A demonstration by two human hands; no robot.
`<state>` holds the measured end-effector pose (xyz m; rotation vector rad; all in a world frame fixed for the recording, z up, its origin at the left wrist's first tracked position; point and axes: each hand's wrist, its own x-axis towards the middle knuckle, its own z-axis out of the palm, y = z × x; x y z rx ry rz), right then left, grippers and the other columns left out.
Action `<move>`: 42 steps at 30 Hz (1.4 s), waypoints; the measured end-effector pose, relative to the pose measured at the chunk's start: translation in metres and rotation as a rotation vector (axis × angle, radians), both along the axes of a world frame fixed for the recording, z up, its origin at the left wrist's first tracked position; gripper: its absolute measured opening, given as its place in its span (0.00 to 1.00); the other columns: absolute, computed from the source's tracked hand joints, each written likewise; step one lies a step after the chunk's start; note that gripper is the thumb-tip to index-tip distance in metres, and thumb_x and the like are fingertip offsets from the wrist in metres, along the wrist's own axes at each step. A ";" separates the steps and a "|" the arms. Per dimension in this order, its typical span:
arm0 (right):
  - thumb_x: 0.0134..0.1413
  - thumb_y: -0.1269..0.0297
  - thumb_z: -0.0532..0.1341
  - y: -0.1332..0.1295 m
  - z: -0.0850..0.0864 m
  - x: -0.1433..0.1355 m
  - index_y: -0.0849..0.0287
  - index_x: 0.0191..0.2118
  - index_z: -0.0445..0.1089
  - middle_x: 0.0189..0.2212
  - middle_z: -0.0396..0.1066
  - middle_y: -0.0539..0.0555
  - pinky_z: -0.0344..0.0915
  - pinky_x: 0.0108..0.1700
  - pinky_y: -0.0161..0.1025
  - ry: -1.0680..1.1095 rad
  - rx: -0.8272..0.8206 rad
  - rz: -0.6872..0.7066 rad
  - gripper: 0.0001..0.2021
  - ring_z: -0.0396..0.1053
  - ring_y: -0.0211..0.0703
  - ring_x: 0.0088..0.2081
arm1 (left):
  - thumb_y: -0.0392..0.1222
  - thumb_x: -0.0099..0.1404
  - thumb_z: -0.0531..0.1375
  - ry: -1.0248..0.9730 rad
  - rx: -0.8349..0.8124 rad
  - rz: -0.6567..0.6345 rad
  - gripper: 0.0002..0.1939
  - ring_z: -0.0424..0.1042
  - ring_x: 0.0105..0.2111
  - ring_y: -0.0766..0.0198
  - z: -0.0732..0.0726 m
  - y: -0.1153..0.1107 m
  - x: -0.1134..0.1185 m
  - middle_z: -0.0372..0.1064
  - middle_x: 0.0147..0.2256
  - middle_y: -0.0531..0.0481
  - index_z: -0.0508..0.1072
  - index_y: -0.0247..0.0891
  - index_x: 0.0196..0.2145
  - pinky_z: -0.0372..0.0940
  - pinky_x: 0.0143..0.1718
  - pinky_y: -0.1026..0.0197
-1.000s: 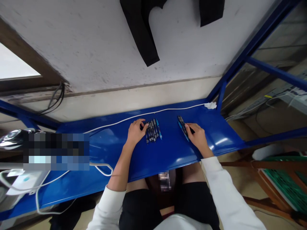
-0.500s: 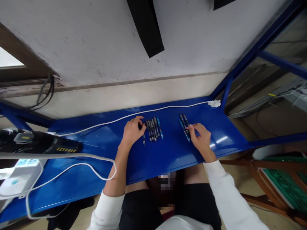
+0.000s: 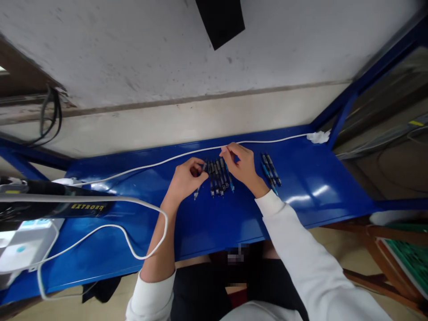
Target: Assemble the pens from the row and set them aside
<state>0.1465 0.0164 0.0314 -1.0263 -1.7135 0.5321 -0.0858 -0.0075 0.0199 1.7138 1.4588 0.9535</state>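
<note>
Several dark pens [image 3: 219,177] lie side by side on the blue table [image 3: 214,223], a light-blue one at their right end. At their left edge my left hand [image 3: 189,177] pinches a dark pen [image 3: 197,191], which slants with its lower end toward me. My right hand [image 3: 240,164] is over the top right of the row, thumb and forefinger pressed together; whatever they hold, if anything, is too small to make out. Further right, a small group of pens [image 3: 271,169], two dark and one blue, rests on the table.
A white cable [image 3: 174,157] runs along the table's back to a white crumpled wad [image 3: 318,137]. Another cable loops over my left forearm. On the left are a black cylindrical object [image 3: 83,203] and a white power strip [image 3: 30,240]. Behind stands a wall.
My right hand has left the small right-hand group of pens and moved left to the row. The pen at my left hand now slants. The camera view has shifted slightly.
</note>
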 end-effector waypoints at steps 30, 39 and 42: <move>0.65 0.30 0.71 -0.004 -0.012 -0.005 0.53 0.40 0.74 0.23 0.43 0.39 0.40 0.25 0.38 0.791 -0.674 0.445 0.28 0.39 0.32 0.22 | 0.60 0.75 0.67 -0.994 -0.170 0.064 0.18 0.83 0.48 0.55 -0.025 0.019 0.016 0.82 0.46 0.43 0.82 0.43 0.48 0.76 0.50 0.54; 0.63 0.26 0.70 -0.004 -0.008 -0.008 0.54 0.35 0.74 0.21 0.40 0.37 0.38 0.23 0.39 0.854 -0.712 0.426 0.32 0.36 0.31 0.20 | 0.57 0.75 0.67 -1.078 -0.178 0.095 0.16 0.82 0.45 0.55 -0.020 0.016 0.017 0.81 0.43 0.43 0.84 0.43 0.45 0.77 0.48 0.55; 0.60 0.24 0.71 -0.005 -0.006 -0.009 0.55 0.35 0.75 0.21 0.40 0.37 0.36 0.23 0.38 0.864 -0.713 0.404 0.33 0.36 0.30 0.20 | 0.58 0.76 0.66 -1.050 -0.175 0.103 0.16 0.81 0.45 0.55 -0.018 0.012 0.019 0.81 0.42 0.42 0.84 0.43 0.44 0.77 0.48 0.55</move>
